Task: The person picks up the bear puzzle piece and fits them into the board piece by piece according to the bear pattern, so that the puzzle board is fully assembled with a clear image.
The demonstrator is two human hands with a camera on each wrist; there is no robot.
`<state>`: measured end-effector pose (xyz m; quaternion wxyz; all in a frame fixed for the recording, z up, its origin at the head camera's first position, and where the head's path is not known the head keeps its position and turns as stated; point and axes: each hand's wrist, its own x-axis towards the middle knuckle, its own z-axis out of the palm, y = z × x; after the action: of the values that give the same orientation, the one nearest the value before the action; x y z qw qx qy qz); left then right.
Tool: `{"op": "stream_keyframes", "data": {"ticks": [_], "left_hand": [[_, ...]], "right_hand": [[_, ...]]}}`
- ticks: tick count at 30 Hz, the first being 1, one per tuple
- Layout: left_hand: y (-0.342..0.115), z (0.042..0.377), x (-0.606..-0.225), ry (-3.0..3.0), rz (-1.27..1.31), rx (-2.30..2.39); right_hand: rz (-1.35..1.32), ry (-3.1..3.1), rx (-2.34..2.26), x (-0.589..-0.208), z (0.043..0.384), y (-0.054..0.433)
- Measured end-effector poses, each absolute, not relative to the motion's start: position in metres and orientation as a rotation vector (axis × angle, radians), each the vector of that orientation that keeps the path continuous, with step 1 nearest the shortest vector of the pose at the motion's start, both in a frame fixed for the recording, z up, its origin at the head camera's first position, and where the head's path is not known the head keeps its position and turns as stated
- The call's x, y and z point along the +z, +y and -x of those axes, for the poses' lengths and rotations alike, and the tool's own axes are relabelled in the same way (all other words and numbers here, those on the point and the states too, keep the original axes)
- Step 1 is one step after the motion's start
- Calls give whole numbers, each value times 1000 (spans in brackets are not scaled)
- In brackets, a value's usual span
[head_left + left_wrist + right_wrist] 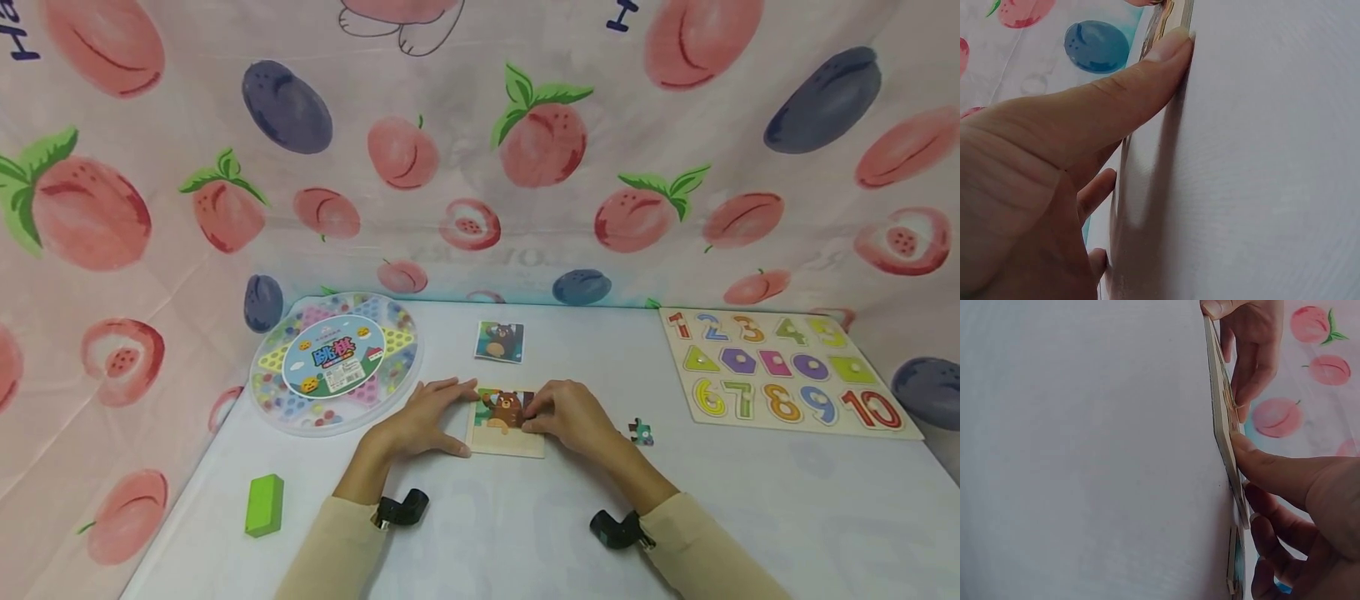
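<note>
A small square wooden jigsaw puzzle with a brown bear picture lies in the middle of the table. My left hand spans its left side in the head view, thumb against the near corner and index finger at the upper edge, fingers spread. In the left wrist view the straight thumb touches the board's corner. My right hand pinches a puzzle piece at the picture's right side, its fingertips mostly covering it. A loose jigsaw piece lies right of that hand.
Behind the puzzle lies a bear picture card. A round Chinese checkers set is at the back left, a green block at the front left. A number and shape board lies at the right. Fruit-print cloth hangs behind.
</note>
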<state>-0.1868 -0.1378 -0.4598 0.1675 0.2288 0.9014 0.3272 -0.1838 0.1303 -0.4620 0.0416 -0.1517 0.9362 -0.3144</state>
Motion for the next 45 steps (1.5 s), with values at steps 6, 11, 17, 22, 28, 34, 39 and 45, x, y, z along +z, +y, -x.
{"op": "stream_keyframes", "data": {"ticks": [6,11,17,22,28,34,39,45], "left_hand": [[-138,187,-460,2557,-662,938],[-138,186,-460,2553,-663,954],[-138,185,-460,2563,-652,942],[-138,185,-460,2561,-646,952],[-138,185,-459,2548,-662,982],[-138,186,-459,2552,-674,989],[-138,185,-459,2557,-682,975],[-138,185,-458,2560,-680,975]], "right_hand": [[454,2866,-953,-461,184,130],[457,2875,-941,-460,184,130],[455,2872,-937,-461,183,130],[491,2849,-936,-462,184,132],[585,2770,-926,-454,185,146],[580,2746,-980,-442,185,172],[552,2746,-992,-441,182,194],[520,2737,-990,-446,176,209]]}}
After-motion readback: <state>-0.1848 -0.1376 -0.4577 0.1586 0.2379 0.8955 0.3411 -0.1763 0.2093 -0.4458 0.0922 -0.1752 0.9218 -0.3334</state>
